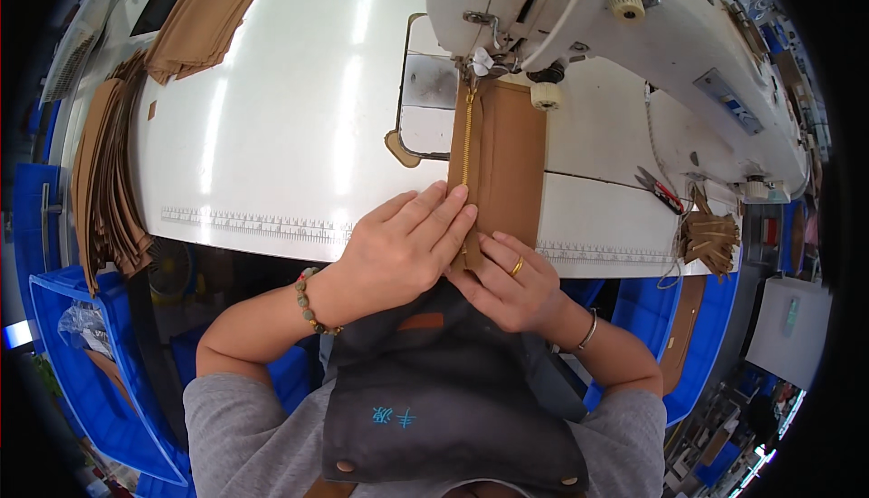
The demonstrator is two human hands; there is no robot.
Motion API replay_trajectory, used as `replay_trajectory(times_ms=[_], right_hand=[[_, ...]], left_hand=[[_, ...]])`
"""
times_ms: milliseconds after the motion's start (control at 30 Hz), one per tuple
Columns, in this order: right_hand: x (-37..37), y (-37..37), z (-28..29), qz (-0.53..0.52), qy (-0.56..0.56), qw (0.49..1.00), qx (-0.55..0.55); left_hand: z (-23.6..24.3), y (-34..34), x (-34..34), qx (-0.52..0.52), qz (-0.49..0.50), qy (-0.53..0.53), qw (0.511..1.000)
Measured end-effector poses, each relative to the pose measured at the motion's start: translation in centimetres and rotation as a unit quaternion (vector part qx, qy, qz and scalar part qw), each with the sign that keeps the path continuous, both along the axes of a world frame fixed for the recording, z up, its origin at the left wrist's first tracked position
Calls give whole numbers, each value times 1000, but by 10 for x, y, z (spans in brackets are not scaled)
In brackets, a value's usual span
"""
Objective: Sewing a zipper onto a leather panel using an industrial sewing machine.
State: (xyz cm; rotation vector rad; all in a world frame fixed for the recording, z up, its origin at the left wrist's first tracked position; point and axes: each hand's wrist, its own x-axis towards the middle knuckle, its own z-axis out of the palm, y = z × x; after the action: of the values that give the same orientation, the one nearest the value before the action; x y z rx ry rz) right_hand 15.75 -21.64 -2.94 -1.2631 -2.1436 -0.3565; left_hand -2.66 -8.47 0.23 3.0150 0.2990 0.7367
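Observation:
A brown panel (514, 154), leather or cloth, lies lengthwise on the white table with its far end at the needle area of a sewing machine (579, 0). Along its left side runs a gold-toothed zipper (467, 136), which reaches up to the presser foot. My left hand (403, 243) rests flat over the panel's near left edge, fingers stretched out and fingertips on the zipper. At the table's front edge my right hand (514, 282) pinches the near end of the panel between thumb and fingers. The hands partly hide that end.
Brown pieces lie stacked (208, 23) at the back left, and a bundle (109, 172) drapes over the left edge. Red-handled scissors (661, 190) and bundled brown strips (711, 240) lie at right. Blue bins (100, 353) stand below the table on both sides.

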Motion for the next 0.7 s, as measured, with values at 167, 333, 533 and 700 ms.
replay_trajectory(times_ms=[167,333,533,700], right_hand=[[0,-1,-4,25,0,999,35],[9,3,24,81,61,994,-42],[52,75,41,9,13,996,-92],[57,104,25,-30,-12,992,-121]], left_hand=[[-1,-3,0,-15,11,1,1000],[2,-5,-1,-34,22,23,999],[2,-5,-1,-35,26,18,999],[-1,-5,-4,-47,18,15,999]])
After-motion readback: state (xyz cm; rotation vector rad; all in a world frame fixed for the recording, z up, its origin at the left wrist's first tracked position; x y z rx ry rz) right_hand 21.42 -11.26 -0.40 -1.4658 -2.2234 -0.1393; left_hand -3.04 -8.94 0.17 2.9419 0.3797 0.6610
